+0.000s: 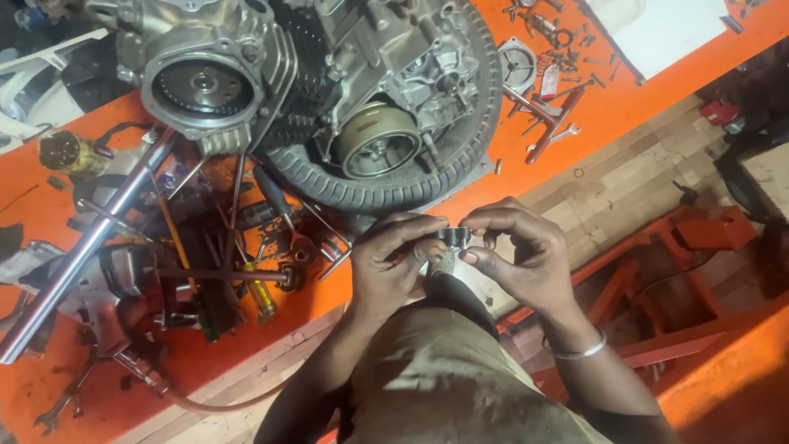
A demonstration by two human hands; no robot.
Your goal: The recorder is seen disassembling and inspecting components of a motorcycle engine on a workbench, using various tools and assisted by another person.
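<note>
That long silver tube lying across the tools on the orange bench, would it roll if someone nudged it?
The silver tube looks round and smooth, so it might roll. Yet it rests on cluttered tools, which would probably block it. It appears to be rigid metal, likely stiff rather than bendy.

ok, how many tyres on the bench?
1: a black tyre lies flat on the orange bench, under the engine, just beyond both hands. The engine may hide others.

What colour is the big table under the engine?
The table is bright orange, seen best in the head view.
</note>
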